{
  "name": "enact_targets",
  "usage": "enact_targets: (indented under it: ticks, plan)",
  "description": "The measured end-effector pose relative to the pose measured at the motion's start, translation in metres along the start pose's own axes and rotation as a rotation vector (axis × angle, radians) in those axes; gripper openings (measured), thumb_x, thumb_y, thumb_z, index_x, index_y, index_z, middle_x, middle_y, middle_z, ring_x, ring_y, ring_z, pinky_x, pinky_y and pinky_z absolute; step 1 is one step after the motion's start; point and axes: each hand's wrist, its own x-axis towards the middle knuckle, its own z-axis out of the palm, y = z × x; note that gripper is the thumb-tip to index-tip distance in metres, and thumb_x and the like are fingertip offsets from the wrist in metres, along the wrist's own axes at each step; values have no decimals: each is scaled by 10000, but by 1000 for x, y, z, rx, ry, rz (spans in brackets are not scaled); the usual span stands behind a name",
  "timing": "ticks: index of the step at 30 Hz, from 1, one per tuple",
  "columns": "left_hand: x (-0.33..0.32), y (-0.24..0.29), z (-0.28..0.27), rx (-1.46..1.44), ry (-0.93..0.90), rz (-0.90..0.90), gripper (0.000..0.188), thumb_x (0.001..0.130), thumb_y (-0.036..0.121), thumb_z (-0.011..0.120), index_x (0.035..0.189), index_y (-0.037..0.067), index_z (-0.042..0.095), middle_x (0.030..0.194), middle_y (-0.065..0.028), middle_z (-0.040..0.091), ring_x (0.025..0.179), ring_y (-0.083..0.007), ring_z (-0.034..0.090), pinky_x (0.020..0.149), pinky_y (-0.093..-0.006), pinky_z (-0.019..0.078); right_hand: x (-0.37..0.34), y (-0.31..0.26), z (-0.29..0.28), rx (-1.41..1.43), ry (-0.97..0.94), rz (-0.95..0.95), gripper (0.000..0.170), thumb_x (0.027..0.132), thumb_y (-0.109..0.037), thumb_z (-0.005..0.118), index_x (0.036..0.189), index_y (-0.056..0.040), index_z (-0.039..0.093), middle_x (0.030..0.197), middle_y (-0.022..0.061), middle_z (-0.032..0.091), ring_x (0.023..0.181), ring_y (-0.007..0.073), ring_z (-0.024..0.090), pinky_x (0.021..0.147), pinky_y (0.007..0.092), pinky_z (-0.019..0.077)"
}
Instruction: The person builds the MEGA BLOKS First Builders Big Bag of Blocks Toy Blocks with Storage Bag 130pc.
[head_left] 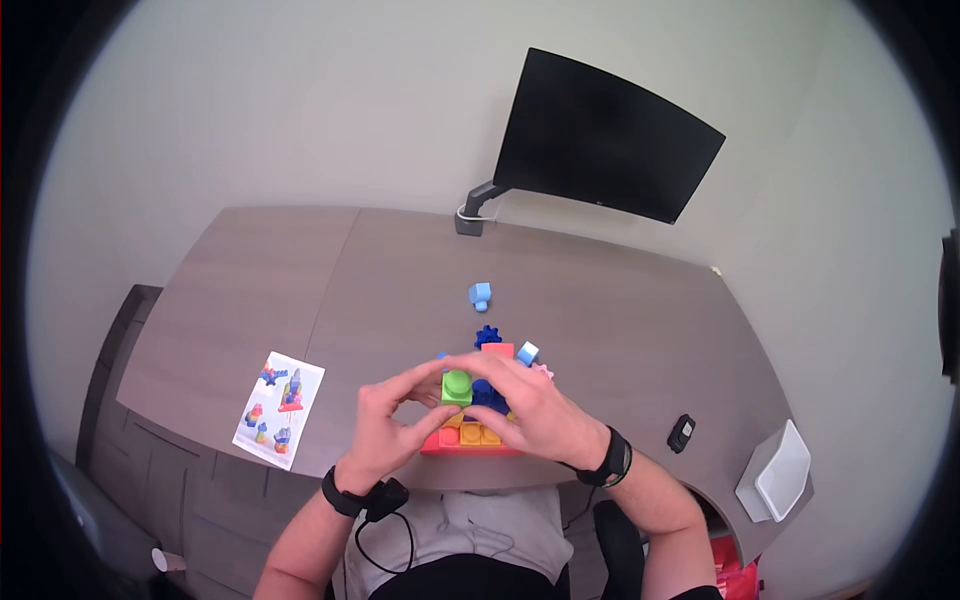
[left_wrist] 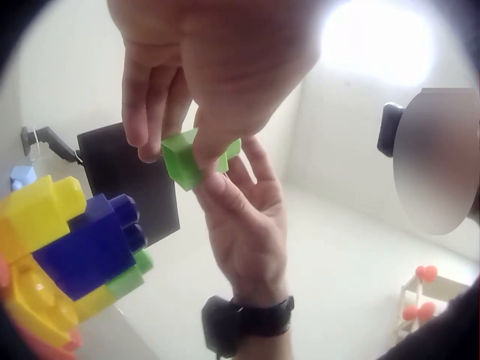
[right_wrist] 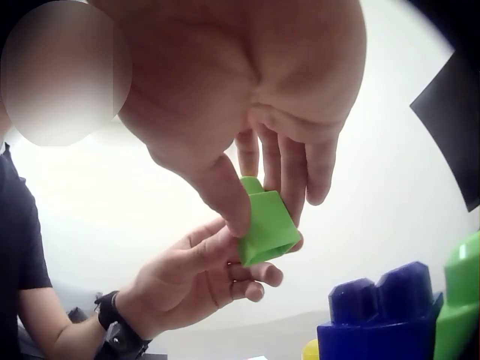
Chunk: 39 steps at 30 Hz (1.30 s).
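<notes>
In the head view, a light green toy building block (head_left: 457,388) with one round stud is up between the two hands. My left hand (head_left: 385,422) pinches it from the left with thumb and fingertips. From the other side, my right hand (head_left: 540,408) grips the same block, its thumb on one face in the right wrist view. The block's hollow underside (right_wrist: 271,253) shows there. Below the hands stands a stack of blocks, with a dark blue block (left_wrist: 90,247), a yellow block (left_wrist: 37,217) and red pieces low down. The hands partly hide this stack in the head view.
Beyond the hands lie a light blue piece (head_left: 481,295), a dark blue gear-like piece (head_left: 487,336) and a blue-and-white piece (head_left: 528,352). A picture sheet (head_left: 279,410) lies left. Rightward are a small black device (head_left: 681,433) and a white bin (head_left: 775,475). A monitor (head_left: 610,135) stands behind.
</notes>
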Motion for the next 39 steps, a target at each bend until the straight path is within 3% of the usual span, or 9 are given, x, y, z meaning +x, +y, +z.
enact_targets:
  ticks: [3, 7, 9, 13, 16, 20, 24, 33, 39]
  plan:
    - [1, 1, -8, 101, -26, -74, 547, 924, 107, 932, 1423, -19, 745, 1192, -147, 868, 1078, -207, 845, 982, -374, 646, -12, 1, -11, -283, 139, 18, 777, 912, -149, 924, 1598, -38, 576, 1479, 209, 703, 1342, 428, 692, 1194, 497, 544]
    - [3, -7, -8, 157, -56, -156, 477, 937, 114, 917, 1364, -16, 748, 1206, -155, 867, 1128, -258, 844, 1019, -396, 640, -44, 44, -32, -221, -104, 297, 677, 878, -131, 946, 1479, -11, 658, 1420, 220, 738, 1289, 409, 730, 1125, 482, 589]
    - [4, -18, -5, 180, -105, -183, 463, 945, 114, 903, 1359, -12, 737, 1207, -181, 863, 1154, -319, 844, 1037, -423, 640, -58, 68, -19, -129, -95, 332, 586, 887, -117, 942, 1404, 4, 694, 1318, 205, 782, 1200, 381, 775, 1060, 459, 626]
    - [1, -29, 3, 218, -138, -193, 479, 945, 119, 904, 1378, -3, 740, 1240, -185, 855, 1179, -337, 833, 1037, -420, 638, -76, 88, 5, 45, 43, 427, 454, 923, -164, 938, 1295, 15, 751, 1104, 180, 821, 1026, 340, 814, 940, 424, 661]
    - [3, -33, 4, 232, -154, -208, 489, 937, 124, 908, 1388, 11, 756, 1260, -173, 852, 1178, -322, 834, 1041, -409, 636, -80, 91, 11, 59, 111, 439, 394, 921, -109, 942, 1265, 11, 794, 1086, 125, 852, 976, 220, 832, 880, 366, 683]
    - [4, -34, 1, 241, -183, -214, 505, 952, 142, 894, 1421, 18, 755, 1276, -173, 848, 1175, -332, 832, 1044, -409, 636, -81, 91, 12, 167, 112, 496, 404, 922, -89, 941, 1285, 13, 796, 1089, 105, 849, 987, 183, 811, 895, 352, 679]
    - [2, -38, 3, 267, -190, -204, 520, 956, 157, 888, 1440, 26, 752, 1270, -176, 846, 1171, -340, 830, 1049, -413, 633, -77, 84, 12, 131, 113, 469, 343, 933, -98, 936, 1185, 63, 769, 1062, 158, 844, 977, 252, 852, 888, 367, 697]
    - [1, -41, 5, 308, -177, -175, 460, 963, 176, 890, 1389, 55, 766, 1173, -227, 838, 1121, -380, 823, 966, -448, 634, -76, 89, 10, 131, 73, 507, 343, 919, -67, 941, 1189, 62, 773, 1038, 140, 842, 956, 222, 832, 867, 358, 700]
    - [1, -41, 3, 299, -187, -200, 472, 954, 196, 898, 1391, 73, 768, 1150, -210, 845, 1115, -383, 818, 961, -446, 630, -74, 91, 9, 132, 50, 520, 331, 926, -47, 935, 1193, 57, 769, 1037, 121, 826, 951, 189, 813, 860, 357, 707]
